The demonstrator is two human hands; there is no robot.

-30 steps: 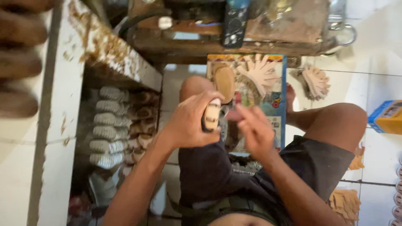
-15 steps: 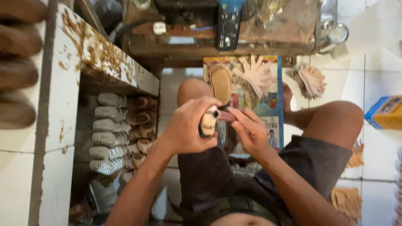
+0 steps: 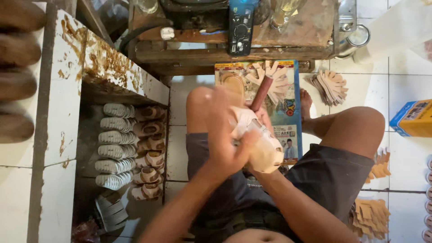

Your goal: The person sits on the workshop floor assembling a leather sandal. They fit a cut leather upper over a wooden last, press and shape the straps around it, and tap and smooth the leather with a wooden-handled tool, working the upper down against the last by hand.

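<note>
Above the lap, the left hand (image 3: 225, 144) closes around a pale cream sandal (image 3: 263, 150), fingers pressed on its upper part; motion blur softens the hand. The right hand (image 3: 263, 119) is mostly hidden behind the sandal, and I cannot tell its grip, though a dark reddish stick (image 3: 261, 92) rises just there. Below lies a printed blue sheet (image 3: 288, 112) with tan cut pieces (image 3: 330, 85) beside. At left, a shelf (image 3: 85, 135) holds rows of sandals (image 3: 130, 148).
</note>
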